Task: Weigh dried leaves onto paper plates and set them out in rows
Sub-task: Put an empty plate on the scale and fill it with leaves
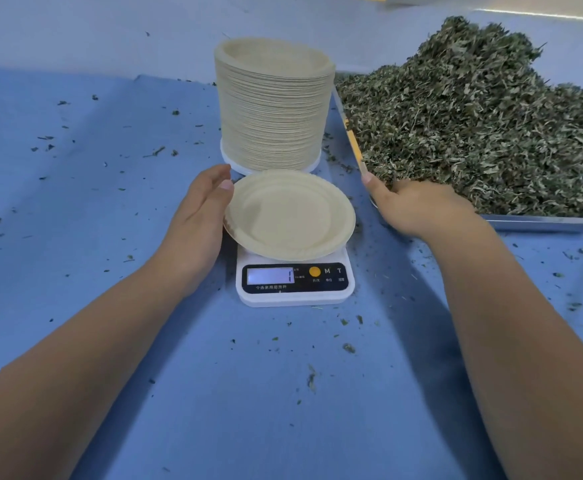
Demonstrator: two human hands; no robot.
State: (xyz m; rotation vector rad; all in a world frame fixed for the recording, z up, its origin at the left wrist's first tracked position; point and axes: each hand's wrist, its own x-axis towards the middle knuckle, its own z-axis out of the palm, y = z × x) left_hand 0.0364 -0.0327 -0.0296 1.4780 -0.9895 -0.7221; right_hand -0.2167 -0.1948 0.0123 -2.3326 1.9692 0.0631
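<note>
On white digital scale (295,285), beige paper plate (290,214); left hand (196,216) touches rim, fingers straight; right hand (418,209), fingers hidden in green dried leaves (473,126); best centre plate, add pinches

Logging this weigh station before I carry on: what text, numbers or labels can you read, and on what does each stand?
"1": on the lit display of the scale.
"M": on the scale's black panel, right of the orange button.
"T": same panel, right of the M.
Chinese characters under the display and the buttons: too small to read reliably.
Stack of paper plates and tray: no print visible.
</note>
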